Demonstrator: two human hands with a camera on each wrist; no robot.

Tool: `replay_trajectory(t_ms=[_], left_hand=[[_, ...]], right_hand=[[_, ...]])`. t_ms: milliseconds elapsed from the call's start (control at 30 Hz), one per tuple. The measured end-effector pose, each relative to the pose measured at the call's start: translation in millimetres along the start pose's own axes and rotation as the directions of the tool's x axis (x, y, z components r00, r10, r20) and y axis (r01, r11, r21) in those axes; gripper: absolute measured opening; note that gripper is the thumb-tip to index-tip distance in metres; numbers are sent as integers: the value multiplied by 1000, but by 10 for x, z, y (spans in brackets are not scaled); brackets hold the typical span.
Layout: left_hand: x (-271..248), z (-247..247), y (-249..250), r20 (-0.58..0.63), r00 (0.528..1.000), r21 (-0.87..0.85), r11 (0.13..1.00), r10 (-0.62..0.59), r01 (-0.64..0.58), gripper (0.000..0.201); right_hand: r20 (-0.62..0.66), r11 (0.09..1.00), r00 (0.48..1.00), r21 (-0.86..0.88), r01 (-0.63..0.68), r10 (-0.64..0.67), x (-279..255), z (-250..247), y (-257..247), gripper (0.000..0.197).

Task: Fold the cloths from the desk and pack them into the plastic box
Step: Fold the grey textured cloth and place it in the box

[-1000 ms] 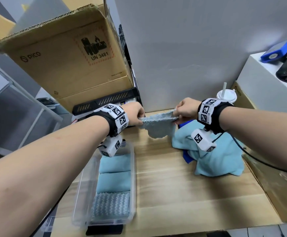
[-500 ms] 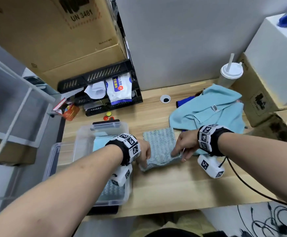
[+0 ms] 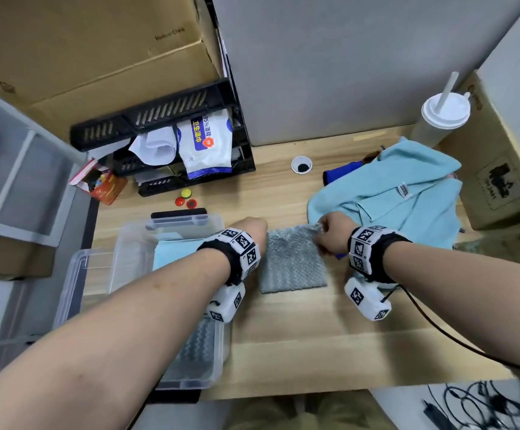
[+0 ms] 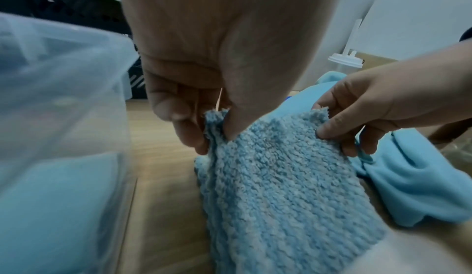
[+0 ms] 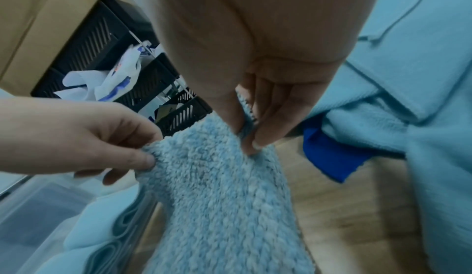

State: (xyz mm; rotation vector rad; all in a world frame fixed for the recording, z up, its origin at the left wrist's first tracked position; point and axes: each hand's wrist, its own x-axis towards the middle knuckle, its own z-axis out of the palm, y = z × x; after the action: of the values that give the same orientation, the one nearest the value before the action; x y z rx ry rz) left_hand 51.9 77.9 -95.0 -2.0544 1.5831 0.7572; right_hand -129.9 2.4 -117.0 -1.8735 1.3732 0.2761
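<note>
A fluffy grey-blue cloth (image 3: 293, 262) lies folded on the wooden desk (image 3: 299, 346) between my hands. My left hand (image 3: 252, 226) pinches its far left corner (image 4: 217, 125). My right hand (image 3: 333, 232) pinches the far right corner (image 5: 246, 135). The clear plastic box (image 3: 134, 243) stands just left of the cloth, with folded light blue cloths (image 3: 172, 252) and a grey ribbed one (image 3: 199, 346) inside. A crumpled light blue cloth (image 3: 407, 197) and a dark blue one (image 3: 341, 175) lie right of my right hand.
A black tray rack (image 3: 172, 141) with wipes stands at the back left under a cardboard box (image 3: 97, 48). A lidded cup with a straw (image 3: 441, 116) and another carton (image 3: 500, 169) stand at the back right. Small coloured caps (image 3: 186, 198) lie behind the plastic box.
The cloth was held stretched in the air a second ago; it came down onto the desk, folded. My hands have moved from its near edge to its far corners.
</note>
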Motion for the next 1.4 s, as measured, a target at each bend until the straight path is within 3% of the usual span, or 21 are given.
replay_trajectory(t_ms=[67,167,233,300,367,467,600,700,767,900,1000,1133,1300,1400], left_hand=[[83,5,1,-6,1000,38,999,-14,14,24],[169,59,7,-72,993,6,996,-92,93,39],[188,76,9,-120,990,-38,997,-72,67,37],[194,83,33,-67,997,-69,997,35,-40,28],[159,102,95,56,988,-69,987,146,-142,26],[104,213,200,211,956,-47,979,203,-198,35],[101,400,272,250,945,-66,977,212,-201,41],[104,549,287,198,958,-40,979,206,-202,62],[104,647,296,140,971,1,981,194,-196,75],[78,734,355,40,994,54,993,102,-105,69],[47,708,387,21,997,43,996,74,-75,48],[14,621,351,61,997,-122,991,54,-46,3],[86,525,314,124,990,-307,951,71,-29,30],[194,548,317,137,990,-284,959,39,2,16]], right_hand=[[-27,1000,1000,-11,-9,8,104,36,17,13],[-114,999,992,-17,49,-50,236,117,58,49],[-196,987,968,-45,153,-159,232,147,47,42],[-101,961,956,-52,272,-276,203,164,44,24],[118,928,935,-126,349,-336,130,188,31,18],[342,826,874,-330,456,-346,42,310,64,38],[319,755,869,-438,488,-377,-8,487,184,66],[294,690,858,-509,514,-422,-12,592,264,76],[275,669,857,-538,513,-436,-17,678,294,73],[139,733,859,-467,496,-493,-47,733,287,26],[141,805,902,-411,428,-408,-46,647,214,8],[217,868,943,-380,320,-252,6,514,199,12],[231,942,958,-249,226,-169,19,408,280,27],[164,961,972,-192,198,-168,24,415,332,24]])
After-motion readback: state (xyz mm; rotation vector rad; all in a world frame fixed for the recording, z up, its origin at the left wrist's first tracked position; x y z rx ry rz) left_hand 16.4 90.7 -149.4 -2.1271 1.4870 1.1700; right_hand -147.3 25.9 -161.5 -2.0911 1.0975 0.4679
